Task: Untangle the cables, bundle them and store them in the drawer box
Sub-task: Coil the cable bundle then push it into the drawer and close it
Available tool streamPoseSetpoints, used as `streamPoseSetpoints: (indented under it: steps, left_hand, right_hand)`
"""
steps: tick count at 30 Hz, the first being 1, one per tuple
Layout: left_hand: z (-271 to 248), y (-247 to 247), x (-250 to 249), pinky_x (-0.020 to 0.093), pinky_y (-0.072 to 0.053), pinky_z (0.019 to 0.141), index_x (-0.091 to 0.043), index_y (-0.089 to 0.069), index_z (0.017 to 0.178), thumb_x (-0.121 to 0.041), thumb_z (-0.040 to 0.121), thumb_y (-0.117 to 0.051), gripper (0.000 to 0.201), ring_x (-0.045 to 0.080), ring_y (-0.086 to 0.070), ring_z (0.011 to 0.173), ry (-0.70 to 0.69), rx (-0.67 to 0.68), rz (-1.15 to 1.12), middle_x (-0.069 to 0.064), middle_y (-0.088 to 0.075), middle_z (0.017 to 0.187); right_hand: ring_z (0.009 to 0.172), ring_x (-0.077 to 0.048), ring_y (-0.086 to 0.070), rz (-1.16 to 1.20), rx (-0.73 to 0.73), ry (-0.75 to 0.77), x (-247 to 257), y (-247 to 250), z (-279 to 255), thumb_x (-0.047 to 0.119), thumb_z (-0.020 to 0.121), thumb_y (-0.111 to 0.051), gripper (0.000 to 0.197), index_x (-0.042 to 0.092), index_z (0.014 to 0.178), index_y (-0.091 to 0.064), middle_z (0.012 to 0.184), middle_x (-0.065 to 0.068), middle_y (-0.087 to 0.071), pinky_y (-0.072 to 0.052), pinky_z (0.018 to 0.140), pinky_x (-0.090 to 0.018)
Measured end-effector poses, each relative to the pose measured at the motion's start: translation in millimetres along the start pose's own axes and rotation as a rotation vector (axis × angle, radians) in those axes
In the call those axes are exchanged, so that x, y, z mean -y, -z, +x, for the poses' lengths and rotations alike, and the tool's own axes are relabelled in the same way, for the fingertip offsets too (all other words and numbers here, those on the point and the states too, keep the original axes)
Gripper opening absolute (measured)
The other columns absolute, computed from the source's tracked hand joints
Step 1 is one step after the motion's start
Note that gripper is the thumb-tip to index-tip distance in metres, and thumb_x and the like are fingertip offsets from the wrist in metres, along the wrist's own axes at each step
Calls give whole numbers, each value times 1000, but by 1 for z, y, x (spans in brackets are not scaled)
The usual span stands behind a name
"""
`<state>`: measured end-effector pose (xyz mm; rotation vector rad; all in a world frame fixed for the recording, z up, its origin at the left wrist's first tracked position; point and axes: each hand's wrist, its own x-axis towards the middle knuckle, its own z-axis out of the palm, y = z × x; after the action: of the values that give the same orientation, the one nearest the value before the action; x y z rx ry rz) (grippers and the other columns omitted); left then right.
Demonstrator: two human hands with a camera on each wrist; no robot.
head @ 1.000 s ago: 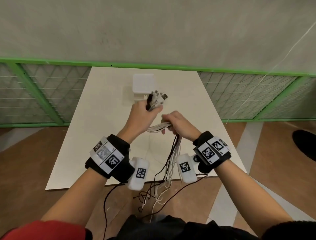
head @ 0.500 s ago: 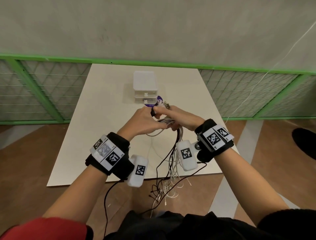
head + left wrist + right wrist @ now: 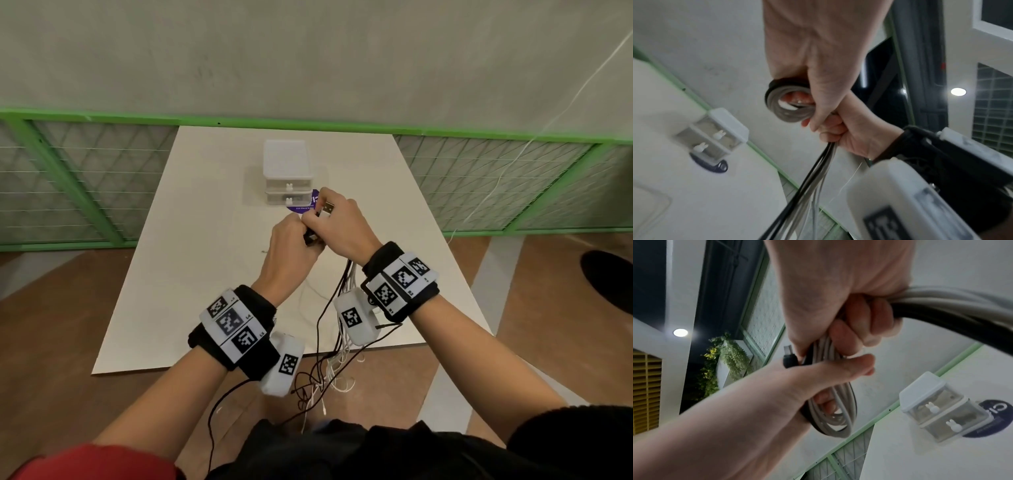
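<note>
Your left hand [image 3: 291, 246] and right hand [image 3: 339, 222] both gripped the cables [image 3: 831, 410], coiled into a small loop between them, loose ends trailing past the bench [image 3: 191, 260] edge toward you. Just beyond your hands stood the drawer box [image 3: 288, 178], drawers closed, on a purple sticker [image 3: 990, 412]. Since a second ago your hands had closed together. Bare bench lay to either side.
</note>
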<state>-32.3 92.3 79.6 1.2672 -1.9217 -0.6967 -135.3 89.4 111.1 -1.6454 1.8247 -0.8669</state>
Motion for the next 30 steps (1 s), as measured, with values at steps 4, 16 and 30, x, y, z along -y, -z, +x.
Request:
streamPoseSetpoints:
  steps: [4,16,30]
  left_hand:
    - [-1,-3,-1,4,-36,57,3,-65,83,2,74,-70,11,5,-47,61,34,-157,-101,-6,-44,70]
    - [5,-1,2,26,-38,82,0,-68,91,-4,77,-66,15,24,-48,98,-56,-59,132,12,-52,112]
    - [16,19,-14,18,-36,46,-12,-63,75,-11,75,-66,4,13,-51,56,255,254,-140,-4,-56,62]
  right_hand:
    - [67,-23,-48,-54,-18,29,3,0,1,32,78,-56,26,28,64,-34,70,-1,-55,-38,62,-33]
    - [74,-24,-50,-54,5,-10,-1,-1,5,32,80,-54,14,22,81,-44,79,-1,-57,-38,65,-31]
    - [56,2,-52,193,226,132,-4,23,-4,33,86,-63,66,24,138,-25,74,3,-61,-36,55,-10]
